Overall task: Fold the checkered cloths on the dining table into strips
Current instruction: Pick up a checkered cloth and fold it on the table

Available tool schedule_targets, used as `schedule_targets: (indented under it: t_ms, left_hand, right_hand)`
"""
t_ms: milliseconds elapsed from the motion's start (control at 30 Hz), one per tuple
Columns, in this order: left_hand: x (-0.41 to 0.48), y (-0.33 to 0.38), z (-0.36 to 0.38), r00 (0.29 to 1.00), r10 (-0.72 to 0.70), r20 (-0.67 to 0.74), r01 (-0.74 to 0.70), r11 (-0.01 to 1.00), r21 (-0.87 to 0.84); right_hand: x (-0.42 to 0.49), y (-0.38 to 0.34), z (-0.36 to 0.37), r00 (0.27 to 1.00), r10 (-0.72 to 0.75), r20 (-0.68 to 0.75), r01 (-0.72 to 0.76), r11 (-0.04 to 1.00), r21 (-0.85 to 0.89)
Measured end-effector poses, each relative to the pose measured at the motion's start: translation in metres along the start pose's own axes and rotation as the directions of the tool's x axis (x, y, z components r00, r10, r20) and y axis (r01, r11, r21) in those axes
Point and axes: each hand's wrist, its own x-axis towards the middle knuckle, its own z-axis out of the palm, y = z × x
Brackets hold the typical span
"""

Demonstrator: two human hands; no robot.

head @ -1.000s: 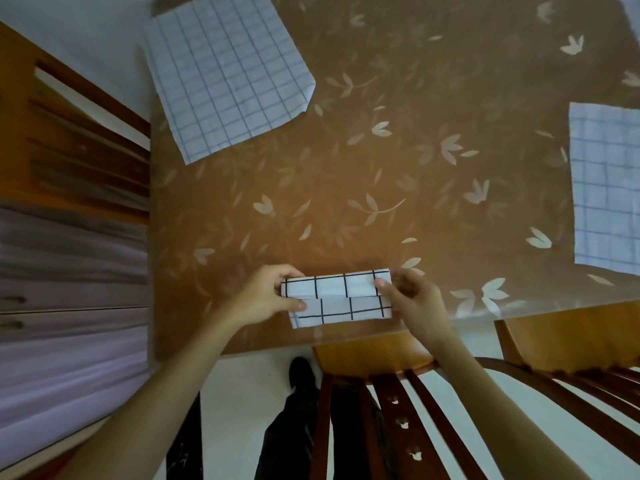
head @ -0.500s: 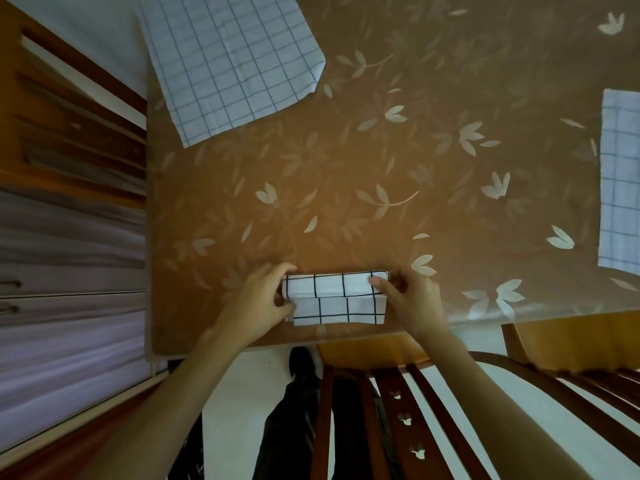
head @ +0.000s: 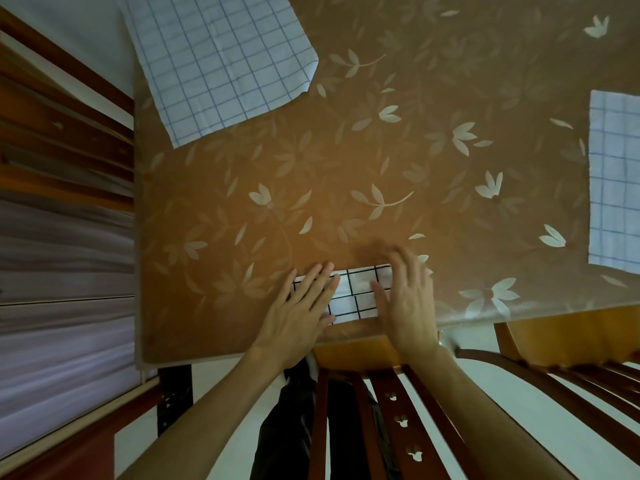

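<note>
A small white cloth with bold black checks (head: 353,295) lies folded into a short strip near the front edge of the brown flower-patterned dining table (head: 346,174). My left hand (head: 300,311) lies flat on its left end with the fingers straight. My right hand (head: 408,299) covers its right end, fingers spread and a little blurred. Only the middle of the strip shows between the two hands. A large white cloth with thin blue checks (head: 218,60) lies spread flat at the table's far left corner. Another blue-checked cloth (head: 616,181) lies at the right edge of the view.
A wooden chair back (head: 391,393) stands right under my arms at the table's front edge. A second wooden chair (head: 568,344) is to the right. A wooden cabinet (head: 62,150) runs along the table's left side. My dark trouser leg (head: 287,427) shows below.
Both hands have let go of the strip's ends, which they pinched before, and now lie flat on top of it. The upper layer has come down flat.
</note>
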Motion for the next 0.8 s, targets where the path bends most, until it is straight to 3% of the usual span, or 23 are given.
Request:
schedule_targets:
  t_ms: [67,133,267,433,567,800]
  left_hand:
    - [0.001,-0.002,0.0,1.0,0.022,0.004,-0.022,1.0,-0.003]
    - [0.002,-0.006,-0.002,0.999,0.034,0.015,-0.034,0.999,-0.006]
    - [0.004,-0.013,-0.003,0.999,0.036,0.029,-0.035,0.999,-0.014]
    - [0.005,-0.017,-0.007,0.999,0.048,0.024,-0.047,0.998,-0.036]
    - [0.0,-0.014,-0.009,0.999,-0.037,0.019,0.037,0.999,-0.033]
    - [-0.024,-0.016,-0.015,0.985,-0.138,0.102,0.139,0.99,-0.004]
  right_hand:
    - [-0.014,-0.013,0.007,0.971,-0.219,0.097,0.22,0.976,0.0]
    - [-0.028,-0.022,0.017,0.927,-0.299,0.227,0.315,0.949,-0.036]
    - [-0.034,-0.022,0.031,0.904,-0.232,0.361,0.299,0.943,-0.143]
    - [-0.028,-0.004,0.025,0.904,-0.173,0.392,0.265,0.945,-0.194]
    - [-0.024,0.003,0.013,0.918,-0.037,0.394,0.149,0.954,-0.258]
    - [-0.022,-0.003,0.007,0.897,0.006,0.442,0.121,0.958,-0.259]
